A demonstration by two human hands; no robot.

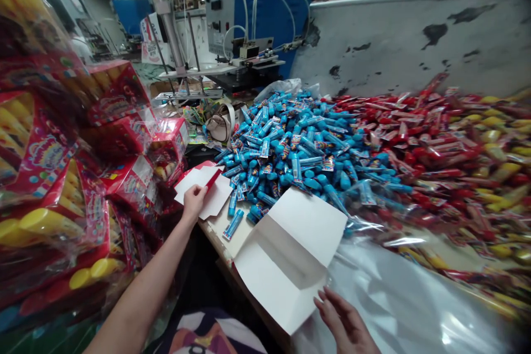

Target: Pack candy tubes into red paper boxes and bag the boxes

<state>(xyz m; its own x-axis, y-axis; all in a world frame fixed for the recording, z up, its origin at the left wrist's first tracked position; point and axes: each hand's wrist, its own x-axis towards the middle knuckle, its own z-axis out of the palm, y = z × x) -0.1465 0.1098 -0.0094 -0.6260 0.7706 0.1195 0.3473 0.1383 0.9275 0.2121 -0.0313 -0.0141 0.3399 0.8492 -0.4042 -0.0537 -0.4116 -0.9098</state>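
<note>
the left hand (pixel 193 203) has its fingers bent down on a folded white card carton (pixel 213 191) with a red edge; whether they pinch it, i cannot tell. the right hand (pixel 344 323) is open, fingers spread and empty, just beside an opened white carton (pixel 290 254). beyond the fingertips lie heaped blue wrapped tubes (pixel 290 144) and red wrapped sticks (pixel 418 160).

We can pass our right hand (pixel 344 323) over the plastic sheet (pixel 398 298); the white carton (pixel 286 254) and blue tube pile (pixel 286 144) block forward, wrapped red boxes (pixel 124 177) leftward.
</note>
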